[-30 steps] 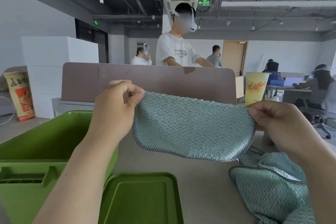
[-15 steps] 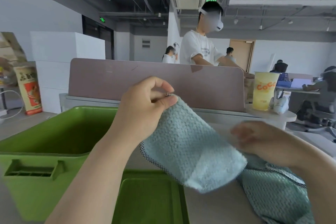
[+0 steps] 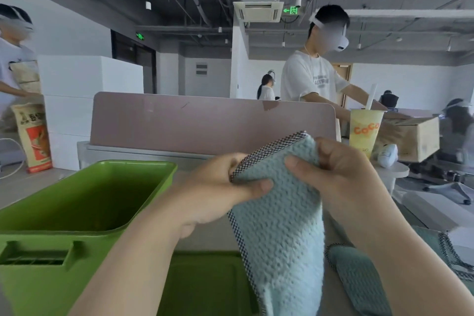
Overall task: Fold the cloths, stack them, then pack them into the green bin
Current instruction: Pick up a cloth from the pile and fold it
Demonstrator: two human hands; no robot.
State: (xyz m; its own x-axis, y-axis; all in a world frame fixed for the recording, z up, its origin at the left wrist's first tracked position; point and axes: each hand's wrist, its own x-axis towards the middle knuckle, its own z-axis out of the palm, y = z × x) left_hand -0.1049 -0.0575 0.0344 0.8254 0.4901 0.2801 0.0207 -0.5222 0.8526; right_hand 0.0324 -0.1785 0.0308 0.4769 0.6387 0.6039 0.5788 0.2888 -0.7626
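Rising, the right hand (image 3: pixel 343 179) had met the left hand (image 3: pixel 218 187); fingers of both pinched the folded cloth (image 3: pixel 279 238) at its top, beside the green bin (image 3: pixel 38 290).

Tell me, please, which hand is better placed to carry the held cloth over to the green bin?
Left, I would judge. The left hand pinches the cloth at its top edge and is nearer the green bin, which stands open on that side.
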